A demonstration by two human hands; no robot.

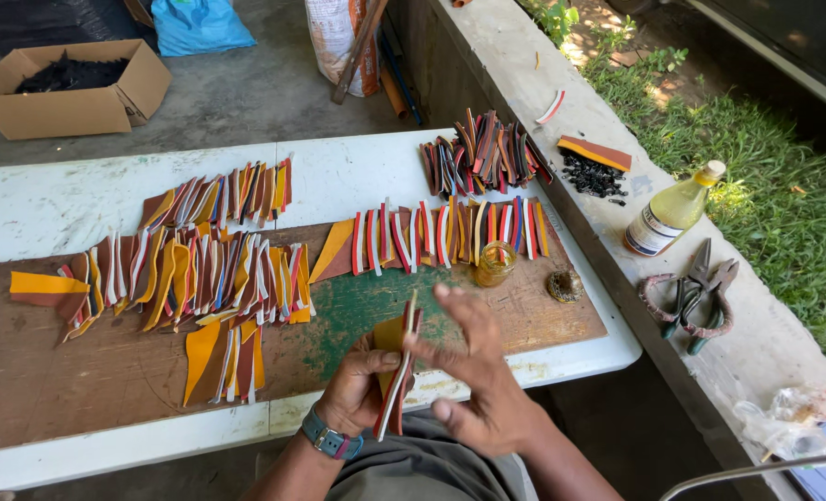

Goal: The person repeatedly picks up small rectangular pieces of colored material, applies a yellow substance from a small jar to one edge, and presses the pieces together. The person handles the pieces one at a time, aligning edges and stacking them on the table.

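While a layered stack of coloured strips (397,371) is gripped upright in the left hand (357,390) above the near edge of the white table (51,199), the right hand (473,376) is held just beside it, fingers spread and blurred, nothing grasped. Rows of similar strips (199,269) are laid across the wooden board (79,371), with a small glass jar (495,263) close by.

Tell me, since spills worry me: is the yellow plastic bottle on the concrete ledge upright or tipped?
Upright: the yellow plastic bottle stands on its base on the concrete ledge, cap on top.
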